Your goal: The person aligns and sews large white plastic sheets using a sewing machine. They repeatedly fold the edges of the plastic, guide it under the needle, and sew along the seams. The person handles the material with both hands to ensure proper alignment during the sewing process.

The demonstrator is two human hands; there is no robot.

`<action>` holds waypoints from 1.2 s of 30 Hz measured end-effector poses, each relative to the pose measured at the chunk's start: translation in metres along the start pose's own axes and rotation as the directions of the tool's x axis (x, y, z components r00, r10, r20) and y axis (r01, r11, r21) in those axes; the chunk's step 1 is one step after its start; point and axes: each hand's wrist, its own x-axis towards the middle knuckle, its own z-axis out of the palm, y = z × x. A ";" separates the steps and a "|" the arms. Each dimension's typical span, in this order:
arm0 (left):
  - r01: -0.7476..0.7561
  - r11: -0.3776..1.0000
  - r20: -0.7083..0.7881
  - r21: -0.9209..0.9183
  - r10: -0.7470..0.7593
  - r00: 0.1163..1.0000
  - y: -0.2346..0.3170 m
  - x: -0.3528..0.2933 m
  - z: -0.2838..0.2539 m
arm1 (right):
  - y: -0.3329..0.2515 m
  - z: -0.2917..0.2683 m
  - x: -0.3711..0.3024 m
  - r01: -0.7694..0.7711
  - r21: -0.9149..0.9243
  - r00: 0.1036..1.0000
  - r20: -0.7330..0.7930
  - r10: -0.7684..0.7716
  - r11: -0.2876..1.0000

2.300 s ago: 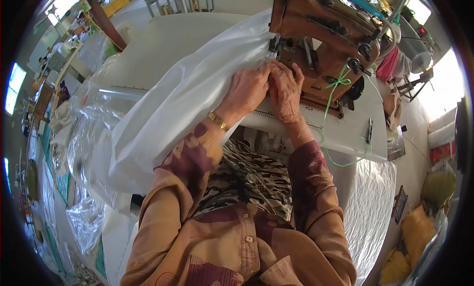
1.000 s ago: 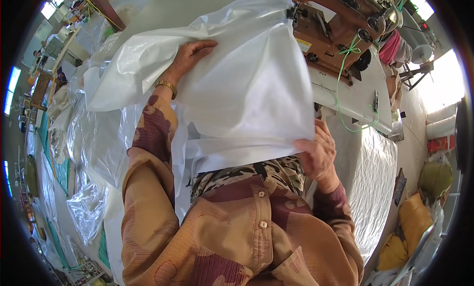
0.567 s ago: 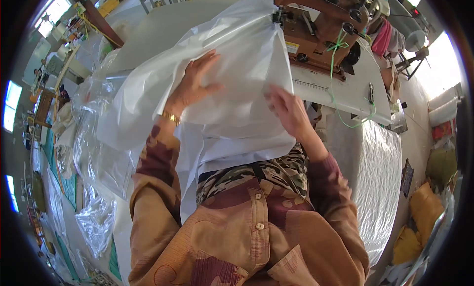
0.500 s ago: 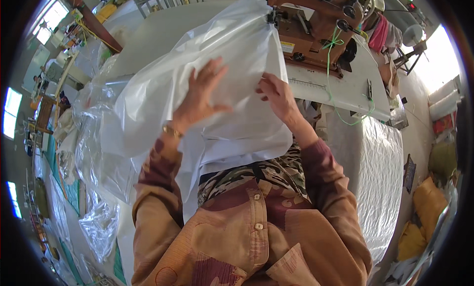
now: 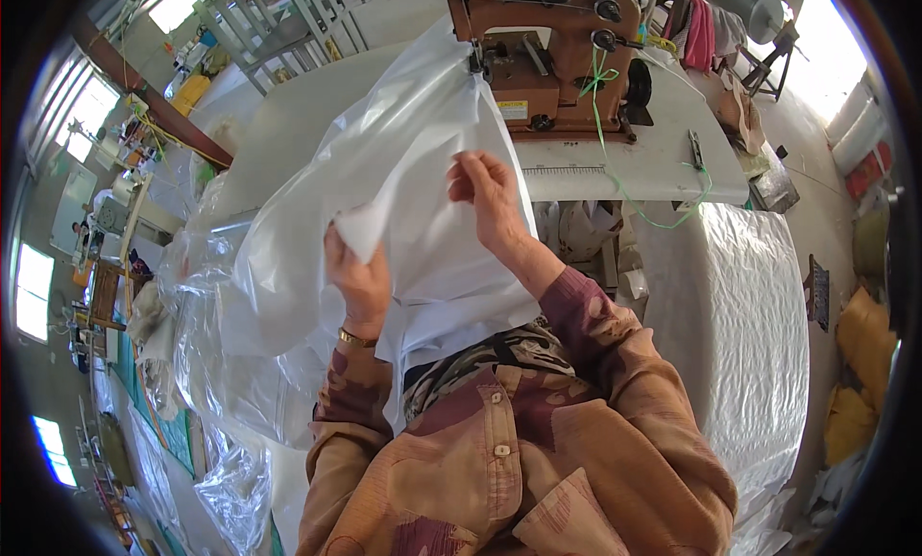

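Observation:
A large white, slightly shiny plastic sheet (image 5: pixel 423 215) spreads from my lap up to the brown sewing machine (image 5: pixel 523 85), where its top corner lies at the needle end. My left hand (image 5: pixel 358 282), wearing a gold bracelet, is closed on a fold of this sheet and lifts it in a peak. Above the sheet, near its right edge, my right hand (image 5: pixel 488 196) has its fingers curled in toward the thumb. Whether anything is pinched in those fingers is hidden.
Green thread (image 5: pixel 597 76) hangs from the machine onto the grey table (image 5: pixel 663 172), where small thread snips (image 5: pixel 695 149) lie. A roll of white sheeting (image 5: pixel 754 316) is at my right. Clear plastic (image 5: pixel 230 479) drapes at the left. A grey metal chair (image 5: pixel 274 37) stands behind the table.
My left hand has gone from open and spread above the sheet to gripping a fold of it, nearer my body. The right hand's fingers have curled further. The whole view has shifted.

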 end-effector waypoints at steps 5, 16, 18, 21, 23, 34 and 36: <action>0.157 0.971 -0.077 -0.183 -0.173 0.982 0.018 0.061 -0.026 | -0.013 0.012 0.040 0.085 0.070 0.939 -0.339 -0.057 0.994; -0.147 0.985 -0.075 -0.084 0.141 0.987 0.005 0.177 -0.062 | 0.023 0.034 0.041 -0.223 0.178 0.974 0.077 0.213 0.958; -0.200 0.978 -0.073 -0.054 0.196 0.978 0.000 0.188 -0.062 | 0.020 0.041 0.035 -0.197 0.200 0.963 -0.142 0.228 0.960; -0.276 0.960 -0.066 -0.051 0.273 0.960 0.000 0.198 -0.063 | -0.004 0.044 0.052 -0.171 0.200 0.982 -0.047 0.184 0.965; -0.347 0.938 -0.067 -0.016 0.345 0.936 0.008 0.206 -0.061 | -0.009 0.043 0.067 -0.233 0.156 0.971 0.097 0.220 0.960; -0.293 0.930 0.229 -0.221 0.342 0.911 -0.002 0.154 -0.079 | 0.005 0.053 -0.101 -0.294 -0.387 0.209 0.866 0.454 0.874; -0.237 0.933 0.384 -0.272 0.331 0.862 -0.001 0.119 -0.082 | 0.016 0.034 -0.120 -0.326 -0.423 0.235 0.830 0.506 0.845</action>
